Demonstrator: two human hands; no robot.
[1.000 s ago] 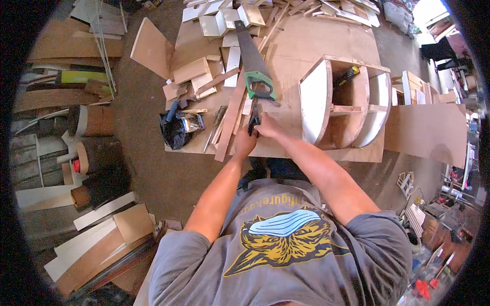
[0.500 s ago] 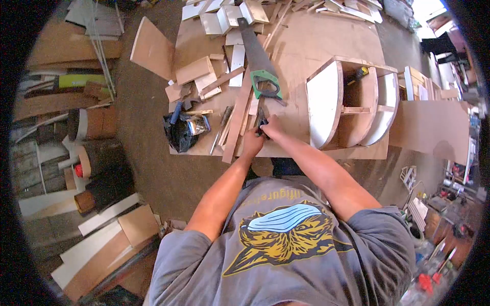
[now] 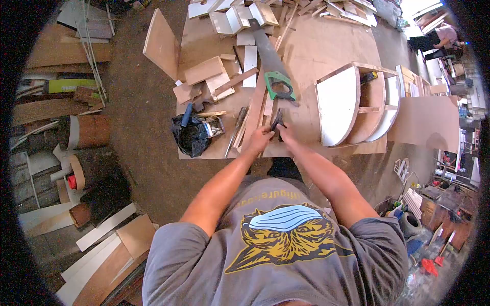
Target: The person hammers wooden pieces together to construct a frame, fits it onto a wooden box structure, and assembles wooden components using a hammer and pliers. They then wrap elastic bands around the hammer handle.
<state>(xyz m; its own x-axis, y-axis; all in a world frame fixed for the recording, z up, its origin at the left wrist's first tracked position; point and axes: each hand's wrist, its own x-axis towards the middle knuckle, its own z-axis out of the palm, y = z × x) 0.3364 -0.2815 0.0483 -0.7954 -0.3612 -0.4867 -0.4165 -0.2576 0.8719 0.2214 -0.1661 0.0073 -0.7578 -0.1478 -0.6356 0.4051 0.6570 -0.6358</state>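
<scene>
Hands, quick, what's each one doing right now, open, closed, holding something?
Left hand: closed, holding one side of the dark tool.
Right hand: closed, holding the other side of it.

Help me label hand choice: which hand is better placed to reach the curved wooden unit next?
Probably the right hand: it is nearer the curved wooden unit, with bare tabletop between. The left hand is farther, beside the wood strips. Both hands are at the dark tool.
</scene>
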